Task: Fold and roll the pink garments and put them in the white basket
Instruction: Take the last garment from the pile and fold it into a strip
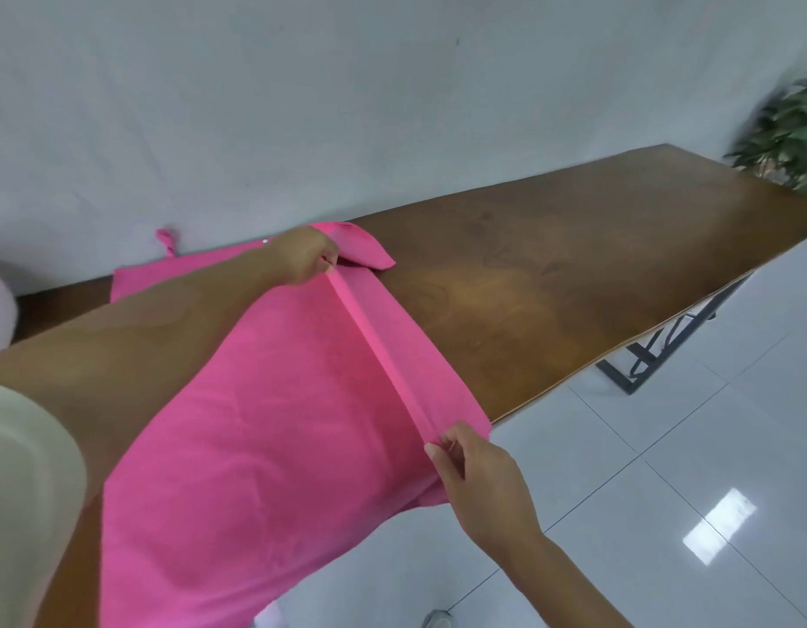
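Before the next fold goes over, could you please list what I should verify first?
1. Left hand pinches the ridge at its far end: ok.
2. Right hand pinches its near end: ok.
3. Ridge straight across the pink garment: ok.
4. Garment fully on the wooden table: not ok, near edge overhangs.
5. White basket within reach: cannot tell.

Pretty bare indoor room, hard to be pinned down further. A long wooden bench [574, 265] on a black metal frame [655, 351] is set against a plain white wall [302, 106], glossy white floor tiles [664, 446] are laid below, and a leafy green plant [791, 129] is seen at the far end.
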